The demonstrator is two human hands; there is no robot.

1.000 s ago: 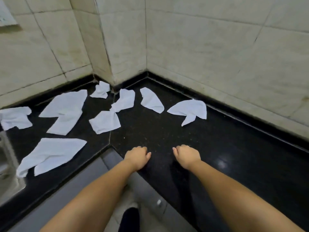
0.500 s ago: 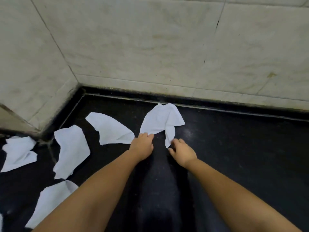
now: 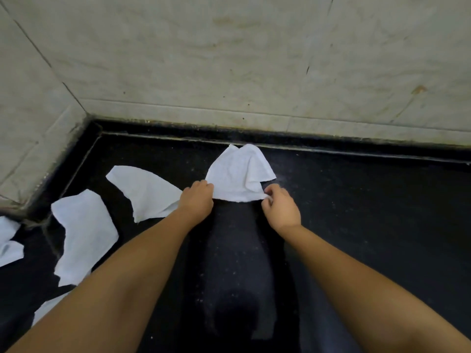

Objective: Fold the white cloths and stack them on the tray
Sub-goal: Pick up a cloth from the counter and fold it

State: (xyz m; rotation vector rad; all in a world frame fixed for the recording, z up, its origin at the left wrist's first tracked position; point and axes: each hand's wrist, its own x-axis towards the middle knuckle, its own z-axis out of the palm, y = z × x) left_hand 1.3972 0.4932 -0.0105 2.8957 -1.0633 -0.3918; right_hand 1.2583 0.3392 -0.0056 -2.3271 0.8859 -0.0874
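We've got both hands on the white cloth [image 3: 238, 178] mid-frame on the black bench [image 3: 356, 212]: left hand [image 3: 196, 200] and right hand [image 3: 279, 208] each pinching a near corner. More cloths [image 3: 84, 233] lie lower left.

A black speckled stone counter [image 3: 356, 225] is running into a corner of pale tiled walls. White cloths are lying directly on it — one crumpled cloth [image 3: 238, 174] near the back edge, a second cloth [image 3: 147, 192] just left of it, a third cloth [image 3: 84, 233] further left, and more cloth pieces [image 3: 9, 240] showing at the left border.
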